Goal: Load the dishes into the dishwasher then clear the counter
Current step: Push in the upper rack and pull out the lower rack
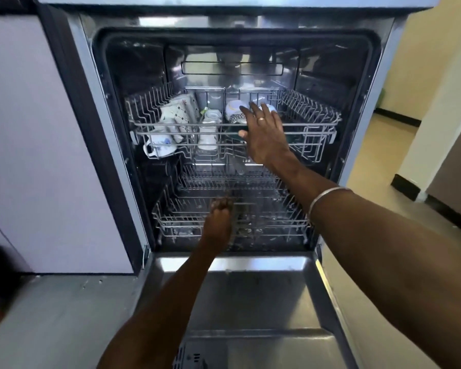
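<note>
Fingers (253, 109): right hand (264, 137) spread over upper rack (317, 125); left hand (218, 222) curled on lower rack (277, 222); two racks.

Cups (171, 117) in upper rack (312, 126) (inverted)

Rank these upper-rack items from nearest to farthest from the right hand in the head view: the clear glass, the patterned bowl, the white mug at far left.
1. Patterned bowl: right under the fingers of the right hand, centre-right of the rack.
2. Clear glass: middle of the rack, left of the hand.
3. White mug: far-left front corner.
</note>
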A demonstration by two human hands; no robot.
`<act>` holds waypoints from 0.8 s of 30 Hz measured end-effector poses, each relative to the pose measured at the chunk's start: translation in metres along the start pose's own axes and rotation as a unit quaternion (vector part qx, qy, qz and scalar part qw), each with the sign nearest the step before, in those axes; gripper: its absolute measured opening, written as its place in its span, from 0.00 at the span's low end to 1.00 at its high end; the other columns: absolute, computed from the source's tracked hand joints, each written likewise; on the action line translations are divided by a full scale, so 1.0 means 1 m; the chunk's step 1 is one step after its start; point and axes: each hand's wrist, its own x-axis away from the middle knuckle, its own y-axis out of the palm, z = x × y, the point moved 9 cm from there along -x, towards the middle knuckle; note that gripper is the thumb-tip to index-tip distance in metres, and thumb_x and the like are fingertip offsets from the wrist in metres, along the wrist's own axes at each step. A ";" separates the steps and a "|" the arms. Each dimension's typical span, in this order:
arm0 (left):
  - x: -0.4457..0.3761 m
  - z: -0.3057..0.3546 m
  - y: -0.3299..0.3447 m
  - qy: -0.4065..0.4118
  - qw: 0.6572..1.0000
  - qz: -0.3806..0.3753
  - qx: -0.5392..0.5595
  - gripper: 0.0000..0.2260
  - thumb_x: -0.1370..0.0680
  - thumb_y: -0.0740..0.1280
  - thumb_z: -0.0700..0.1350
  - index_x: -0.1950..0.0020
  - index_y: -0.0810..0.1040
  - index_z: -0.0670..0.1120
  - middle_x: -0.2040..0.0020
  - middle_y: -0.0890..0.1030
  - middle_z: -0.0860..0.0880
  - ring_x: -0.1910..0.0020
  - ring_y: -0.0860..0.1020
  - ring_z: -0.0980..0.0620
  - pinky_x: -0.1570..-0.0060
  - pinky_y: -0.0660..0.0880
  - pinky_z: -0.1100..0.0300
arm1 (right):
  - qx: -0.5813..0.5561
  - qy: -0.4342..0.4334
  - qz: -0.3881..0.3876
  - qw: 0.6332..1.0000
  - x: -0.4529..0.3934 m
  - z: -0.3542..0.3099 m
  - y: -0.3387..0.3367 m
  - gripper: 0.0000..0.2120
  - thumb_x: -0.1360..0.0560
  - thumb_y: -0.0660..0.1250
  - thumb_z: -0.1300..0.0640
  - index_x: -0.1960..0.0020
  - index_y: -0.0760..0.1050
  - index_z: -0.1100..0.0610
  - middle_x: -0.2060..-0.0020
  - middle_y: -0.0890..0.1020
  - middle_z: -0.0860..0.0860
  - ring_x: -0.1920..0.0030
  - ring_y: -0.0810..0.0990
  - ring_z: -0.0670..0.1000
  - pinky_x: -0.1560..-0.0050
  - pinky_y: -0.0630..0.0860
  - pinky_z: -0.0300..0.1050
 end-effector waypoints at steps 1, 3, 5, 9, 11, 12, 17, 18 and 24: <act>-0.002 -0.002 -0.002 -0.009 1.000 0.016 0.017 0.14 0.19 0.56 0.35 0.36 0.75 0.41 0.41 0.78 0.38 0.42 0.78 0.38 0.46 0.78 0.46 | 0.001 0.002 0.003 1.000 0.000 0.001 0.000 0.31 0.17 0.56 0.49 0.20 0.47 0.54 0.21 0.50 0.55 0.21 0.44 0.57 0.24 0.42 0.55; -0.007 -0.001 -0.007 -0.015 0.998 0.018 0.060 0.15 0.20 0.58 0.34 0.36 0.75 0.40 0.41 0.78 0.38 0.40 0.76 0.39 0.44 0.77 0.48 | -0.011 0.002 0.009 1.000 0.005 -0.002 -0.003 0.32 0.18 0.57 0.51 0.20 0.45 0.56 0.20 0.47 0.55 0.21 0.42 0.57 0.24 0.39 0.55; -0.013 0.000 -0.013 -0.011 0.996 0.015 0.083 0.18 0.22 0.58 0.32 0.34 0.74 0.40 0.40 0.77 0.38 0.39 0.75 0.40 0.42 0.73 0.50 | -0.078 -0.010 0.062 0.995 0.025 -0.012 -0.012 0.33 0.19 0.58 0.55 0.20 0.46 0.58 0.21 0.46 0.55 0.21 0.42 0.57 0.24 0.42 0.55; -0.015 0.000 -0.013 0.011 0.997 0.029 0.070 0.22 0.25 0.58 0.28 0.33 0.75 0.41 0.37 0.77 0.40 0.37 0.73 0.41 0.40 0.74 0.51 | -0.229 0.012 0.117 0.966 0.107 -0.015 0.021 0.27 0.22 0.56 0.62 0.24 0.61 0.54 0.25 0.64 0.51 0.27 0.66 0.53 0.28 0.66 0.50; -0.016 -0.002 -0.008 0.012 0.997 0.030 0.070 0.23 0.25 0.59 0.28 0.33 0.76 0.43 0.36 0.77 0.41 0.36 0.73 0.43 0.41 0.74 0.53 | -0.248 0.036 0.038 0.967 0.134 -0.010 0.071 0.23 0.23 0.59 0.65 0.29 0.69 0.53 0.33 0.73 0.53 0.41 0.77 0.52 0.40 0.77 0.49; -0.016 -0.003 -0.007 0.007 0.998 0.027 0.065 0.23 0.25 0.60 0.28 0.33 0.76 0.44 0.36 0.77 0.42 0.37 0.74 0.44 0.43 0.74 0.54 | -0.256 0.051 -0.012 0.965 0.140 -0.006 0.096 0.21 0.22 0.60 0.65 0.30 0.70 0.54 0.36 0.75 0.55 0.46 0.78 0.53 0.45 0.78 0.47; -0.012 -0.010 0.001 -0.011 0.997 0.036 0.067 0.21 0.25 0.61 0.30 0.34 0.75 0.45 0.37 0.76 0.42 0.40 0.75 0.42 0.44 0.76 0.51 | -0.202 0.079 -0.107 0.970 0.142 -0.004 0.162 0.16 0.20 0.60 0.66 0.34 0.72 0.58 0.43 0.80 0.58 0.47 0.80 0.57 0.46 0.78 0.51; -0.012 -0.011 0.002 -0.012 0.997 0.036 0.066 0.21 0.25 0.61 0.30 0.34 0.75 0.45 0.37 0.76 0.42 0.40 0.75 0.42 0.43 0.76 0.49 | -0.168 0.091 -0.114 0.975 0.141 -0.004 0.168 0.15 0.21 0.60 0.66 0.36 0.73 0.58 0.44 0.80 0.58 0.46 0.80 0.57 0.46 0.78 0.51; -0.012 -0.007 -0.003 -0.010 0.998 0.033 0.054 0.22 0.26 0.62 0.30 0.34 0.75 0.45 0.38 0.77 0.41 0.39 0.75 0.42 0.42 0.75 0.50 | -0.089 0.123 -0.120 0.981 0.135 0.002 0.170 0.11 0.21 0.61 0.66 0.42 0.75 0.57 0.47 0.81 0.58 0.45 0.79 0.59 0.47 0.75 0.51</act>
